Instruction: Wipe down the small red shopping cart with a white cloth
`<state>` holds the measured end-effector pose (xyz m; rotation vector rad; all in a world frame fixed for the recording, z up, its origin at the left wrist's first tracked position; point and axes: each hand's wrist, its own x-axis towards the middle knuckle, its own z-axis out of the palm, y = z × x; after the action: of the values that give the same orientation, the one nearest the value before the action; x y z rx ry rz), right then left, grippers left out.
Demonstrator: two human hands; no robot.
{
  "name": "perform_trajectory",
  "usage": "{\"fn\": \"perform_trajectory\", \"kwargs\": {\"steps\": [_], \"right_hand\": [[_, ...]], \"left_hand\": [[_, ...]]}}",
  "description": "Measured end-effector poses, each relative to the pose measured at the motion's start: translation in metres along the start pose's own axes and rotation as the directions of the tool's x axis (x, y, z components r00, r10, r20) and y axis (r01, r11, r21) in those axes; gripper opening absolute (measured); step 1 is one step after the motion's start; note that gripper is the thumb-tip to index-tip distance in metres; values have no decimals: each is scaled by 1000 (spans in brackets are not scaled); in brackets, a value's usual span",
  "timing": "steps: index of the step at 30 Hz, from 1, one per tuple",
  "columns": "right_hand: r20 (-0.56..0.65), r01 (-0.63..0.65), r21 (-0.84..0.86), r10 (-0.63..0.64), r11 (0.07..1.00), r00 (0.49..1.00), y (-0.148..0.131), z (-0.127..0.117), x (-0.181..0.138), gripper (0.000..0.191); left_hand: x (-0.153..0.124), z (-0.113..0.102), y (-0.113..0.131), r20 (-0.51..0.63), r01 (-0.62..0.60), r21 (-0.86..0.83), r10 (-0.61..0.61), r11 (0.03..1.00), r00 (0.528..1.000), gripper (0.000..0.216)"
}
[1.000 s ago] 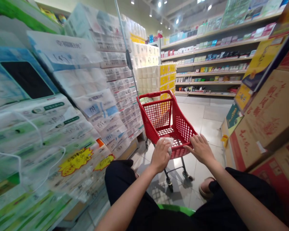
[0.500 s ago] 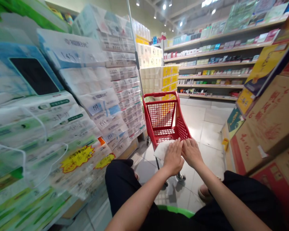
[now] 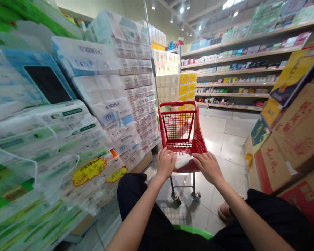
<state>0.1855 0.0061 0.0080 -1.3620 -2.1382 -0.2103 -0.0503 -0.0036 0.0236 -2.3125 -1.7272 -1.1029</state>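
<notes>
A small red shopping cart [image 3: 180,130] stands on the tiled floor right in front of me. A tall metal pole [image 3: 152,59] rises from its left side. A white cloth [image 3: 182,161] lies over the cart's near rim. My left hand [image 3: 165,163] curls over the rim and the left end of the cloth. My right hand [image 3: 208,167] rests on the rim at the cloth's right end, fingers bent over it. My dark trouser legs and a green seat edge [image 3: 193,230] show at the bottom.
Stacked packs of tissue paper [image 3: 99,104] with yellow price tags wall the left side. Cardboard boxes [image 3: 290,139] line the right. Product shelves [image 3: 232,66] run across the back. Grey floor tiles [image 3: 222,136] stretch beyond the cart.
Both hands moved apart along the cart's near rim, the left sliding left with the cloth. The cart turned to point straight ahead and the view shifted a little to the left.
</notes>
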Motion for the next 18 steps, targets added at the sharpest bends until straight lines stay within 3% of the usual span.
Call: {"fn": "perform_trajectory", "kwargs": {"steps": [6,10,15,18], "right_hand": [[23,83,0,-83,997,996,-2,-4,-1,46],[10,145,66,-146,987,989,-18,-10,6,56],[11,25,279,-29,960,1000,-35,-14,26,45],[-50,13,428,10,904,999,-27,-15,38,38]], "left_hand": [[0,-11,5,31,-11,-5,12,1000,999,17],[11,-18,17,64,40,-189,-29,981,998,18],[28,-29,29,19,-33,-484,49,875,999,25],[32,-41,25,38,-93,-517,131,851,991,28]]}}
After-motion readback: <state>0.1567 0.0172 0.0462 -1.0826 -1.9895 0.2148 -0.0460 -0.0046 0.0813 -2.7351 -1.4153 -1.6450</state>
